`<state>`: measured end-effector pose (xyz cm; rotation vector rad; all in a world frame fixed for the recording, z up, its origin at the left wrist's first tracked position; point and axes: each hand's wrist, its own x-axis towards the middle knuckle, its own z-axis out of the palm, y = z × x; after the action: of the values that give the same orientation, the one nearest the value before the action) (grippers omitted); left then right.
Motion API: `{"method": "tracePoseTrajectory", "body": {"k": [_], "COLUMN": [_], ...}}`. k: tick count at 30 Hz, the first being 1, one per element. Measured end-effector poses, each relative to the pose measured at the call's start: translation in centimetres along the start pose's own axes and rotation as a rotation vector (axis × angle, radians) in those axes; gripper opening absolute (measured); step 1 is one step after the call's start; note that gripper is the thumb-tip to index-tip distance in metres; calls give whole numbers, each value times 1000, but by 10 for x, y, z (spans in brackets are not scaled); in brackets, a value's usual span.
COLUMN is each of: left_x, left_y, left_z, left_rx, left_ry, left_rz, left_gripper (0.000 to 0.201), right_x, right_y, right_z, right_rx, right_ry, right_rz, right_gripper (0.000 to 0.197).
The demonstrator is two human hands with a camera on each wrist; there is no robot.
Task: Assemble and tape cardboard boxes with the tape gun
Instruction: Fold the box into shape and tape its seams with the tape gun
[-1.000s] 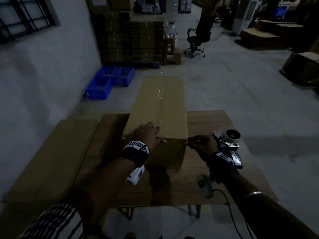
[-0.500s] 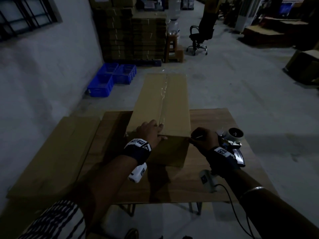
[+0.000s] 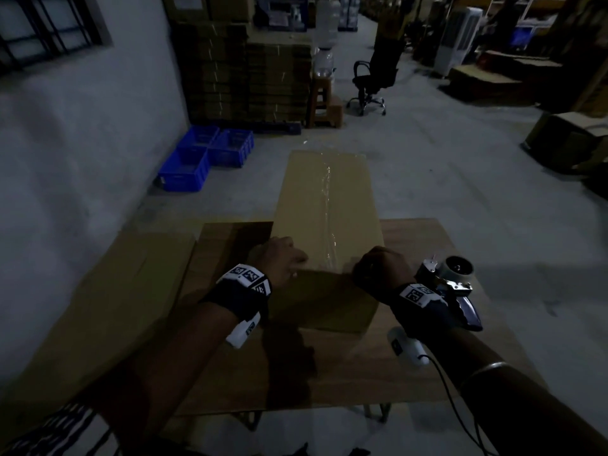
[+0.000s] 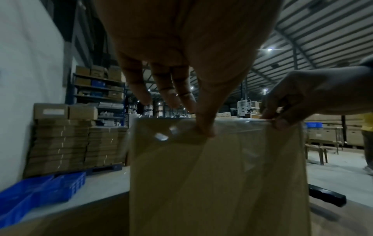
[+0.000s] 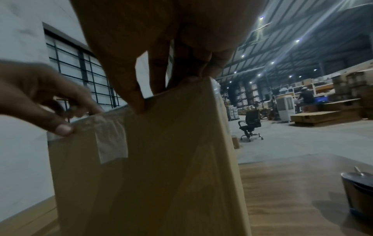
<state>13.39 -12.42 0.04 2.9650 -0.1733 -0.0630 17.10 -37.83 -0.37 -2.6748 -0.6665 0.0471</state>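
The long box (image 3: 325,205) lies lengthwise on the table (image 3: 427,357), far end overhanging, top seam already taped. The near top edge is pinched by both hands: left hand (image 3: 279,261) near the left corner, right hand (image 3: 381,268) near the right, thumbs on the front face. Likely light, empty, stiff at corners, panels flexible; corners are best held, since tape is slick. The tape gun (image 3: 454,284) lies idle on the right.

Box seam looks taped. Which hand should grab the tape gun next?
Probably the right hand. The tape gun lies on the table just beside it, while the left hand sits at the box's far side and can keep steadying it.
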Motion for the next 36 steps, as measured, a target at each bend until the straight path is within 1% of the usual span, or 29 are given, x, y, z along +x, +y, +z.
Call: {"method": "tracePoseTrajectory", "body": {"k": [2, 4, 7, 8, 10, 12, 14, 16, 18, 20, 22, 25, 28, 33, 36], "left_x": [-1, 0, 1, 1, -2, -5, -10, -13, -17, -20, -20, -19, -19, -17, -18], "left_y": [-10, -15, -18, -21, -30, -44, -62, -77, -88, -93, -97, -101, -100, -95, -95], "left_z": [-2, -4, 1, 2, 1, -2, -2, 1, 5, 8, 12, 16, 19, 24, 28], "left_rx": [-35, -67, -130, -165, -275, -378, -444, -495, -523, -531, -544, -631, -647, -564, -644], "left_ry": [-25, -43, -18, -6, 19, 62, 121, 173, 185, 181, 186, 162, 163, 209, 204], "left_rz": [2, 26, 64, 78, 117, 150, 146, 134, 139, 165, 180, 156, 155, 179, 164], "left_gripper": [43, 44, 45, 46, 45, 37, 26, 23, 23, 24, 24, 26, 31, 35, 46], "right_x": [4, 9, 18, 21, 27, 32, 34, 37, 41, 47, 52, 54, 52, 54, 53], "right_y": [-7, -19, -40, -48, -64, -75, -80, -83, -91, -98, -103, -98, -95, -90, -89], "right_z": [-1, 3, 12, 14, 20, 24, 25, 24, 27, 31, 32, 30, 29, 34, 35], "right_rx": [-54, -47, -7, -6, -25, -56, -81, -63, -74, -126, -161, -29, 3, 9, 33], "right_ry": [-19, -26, -76, -90, -90, -75, -60, -65, -84, -96, -113, -109, -104, -89, -76], "right_rz": [31, 41, 0, -15, -40, -44, -21, -7, -18, -1, 60, 153, 174, 191, 202], "right_gripper": [15, 17, 29, 31, 24, 17, 15, 13, 16, 18, 18, 14, 16, 18, 18]}}
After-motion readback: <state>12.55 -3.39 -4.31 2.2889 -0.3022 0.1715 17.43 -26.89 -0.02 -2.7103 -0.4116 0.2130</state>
